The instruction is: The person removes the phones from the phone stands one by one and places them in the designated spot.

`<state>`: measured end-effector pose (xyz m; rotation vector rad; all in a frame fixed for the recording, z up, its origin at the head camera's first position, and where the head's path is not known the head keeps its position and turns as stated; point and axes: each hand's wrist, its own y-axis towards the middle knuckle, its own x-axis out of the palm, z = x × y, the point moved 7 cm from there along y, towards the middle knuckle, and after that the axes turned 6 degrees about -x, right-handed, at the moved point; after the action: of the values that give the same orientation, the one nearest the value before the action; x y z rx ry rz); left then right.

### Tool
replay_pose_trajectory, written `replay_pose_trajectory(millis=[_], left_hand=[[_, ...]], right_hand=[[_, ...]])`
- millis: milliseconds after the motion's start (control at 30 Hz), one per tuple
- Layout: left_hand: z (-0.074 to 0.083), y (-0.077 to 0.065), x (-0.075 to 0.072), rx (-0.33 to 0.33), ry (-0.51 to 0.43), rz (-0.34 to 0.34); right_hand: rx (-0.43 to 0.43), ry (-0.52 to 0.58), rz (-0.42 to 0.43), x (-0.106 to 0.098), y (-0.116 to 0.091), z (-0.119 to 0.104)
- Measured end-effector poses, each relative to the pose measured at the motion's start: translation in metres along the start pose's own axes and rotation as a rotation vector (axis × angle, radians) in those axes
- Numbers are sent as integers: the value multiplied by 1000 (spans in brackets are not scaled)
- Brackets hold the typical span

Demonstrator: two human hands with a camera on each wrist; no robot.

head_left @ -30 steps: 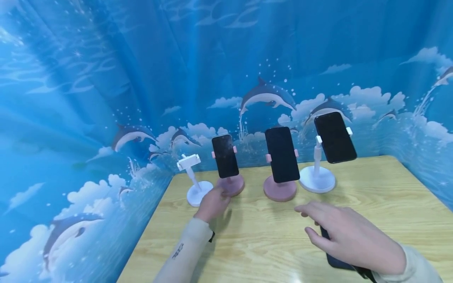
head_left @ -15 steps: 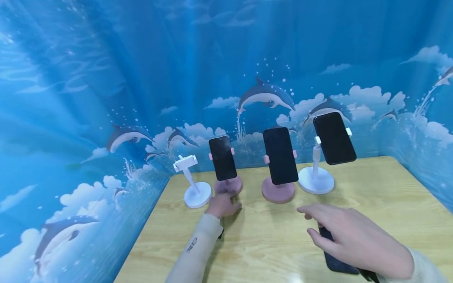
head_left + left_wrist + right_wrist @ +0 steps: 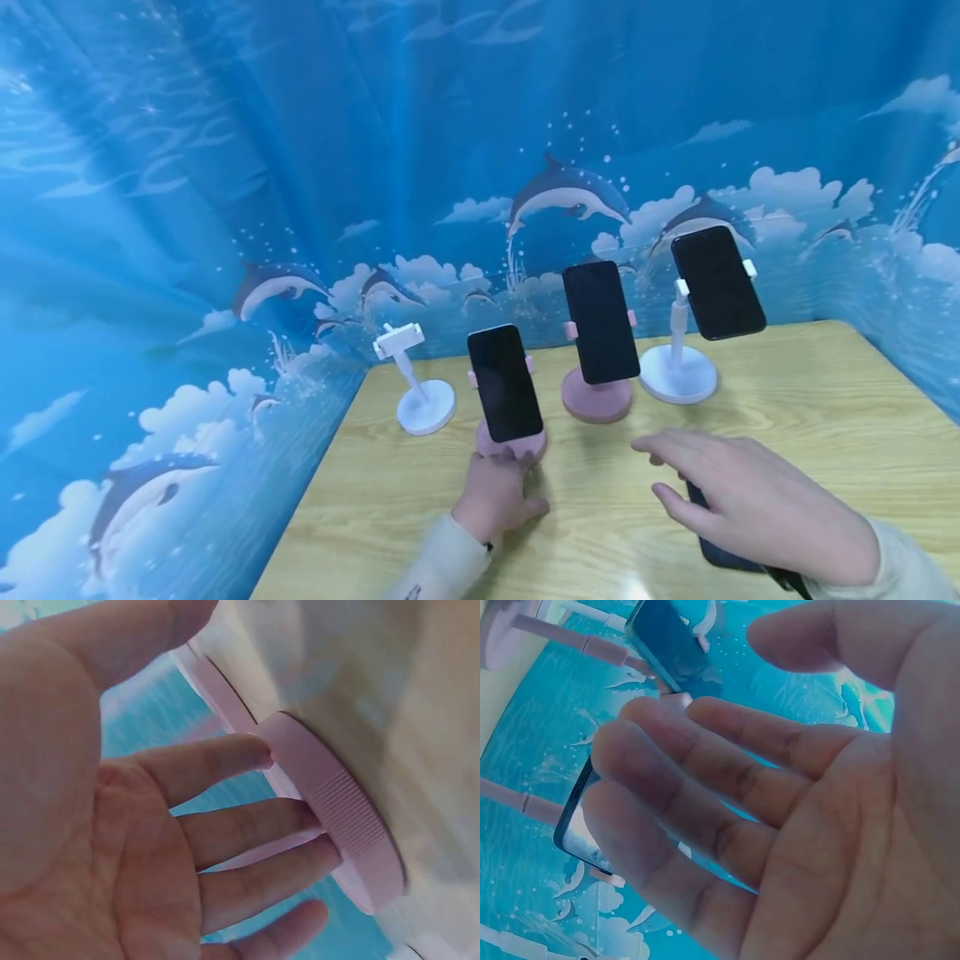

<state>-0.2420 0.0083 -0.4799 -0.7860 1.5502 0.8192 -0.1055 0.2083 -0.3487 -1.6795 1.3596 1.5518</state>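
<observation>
My left hand [image 3: 495, 497] touches the base of a pink phone stand [image 3: 487, 442] with its fingertips. In the left wrist view, the fingers [image 3: 240, 829] reach fairly straight onto the ribbed edge of the pink base [image 3: 341, 806], with the thumb apart from it. A black phone [image 3: 506, 383] sits tilted back in that stand's clamp. My right hand [image 3: 750, 502] hovers with loosely bent fingers and holds nothing; its palm [image 3: 840, 855] shows bare in the right wrist view. Below it lies another dark phone [image 3: 723, 557], partly hidden by the hand.
Behind stand a white phone stand [image 3: 426, 407] with a bare clamp, a second pink stand [image 3: 597, 400] bearing a phone [image 3: 602, 323], and a taller white stand [image 3: 678, 375] with a phone [image 3: 718, 283]. A blue dolphin curtain [image 3: 420, 150] borders the wooden table [image 3: 360, 500].
The left pink stand with its phone has come nearer to me and slightly right, my left hand moving along with it. My right hand stays almost where it was.
</observation>
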Motion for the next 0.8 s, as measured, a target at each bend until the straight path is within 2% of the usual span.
replay_pose_trajectory(millis=[133,267,333,400,467,567,633,667,700,733,800], left_hand=[[33,-26,-15,151,64,121],[64,-44,-26,286,49,195],[77,-48,-28,329,34,195],[87,-50,-26,370,22,164],[92,-48,-24,391,-12,63],[85,-48,-30,402,-93,-179],[71,-51,-49,377,-165,-309],[62,-54,-64,371,-199,-341],[55,-56,-81,365,-243,-351],[47,-57,-100,361,-295,-322],[33,-60,-138,324,-420,-213]], right_hand=[[7,-2,-6,0,1,-3],[30,16,1,1,2,-3],[48,31,35,0,3,-2],[63,56,92,-2,4,-1],[84,76,146,-4,7,0],[133,101,202,-6,11,0],[154,82,247,-9,16,-1],[160,70,275,-12,17,-2],[160,54,306,-14,19,-4],[152,35,340,-18,21,-6],[143,-7,399,-23,22,-9]])
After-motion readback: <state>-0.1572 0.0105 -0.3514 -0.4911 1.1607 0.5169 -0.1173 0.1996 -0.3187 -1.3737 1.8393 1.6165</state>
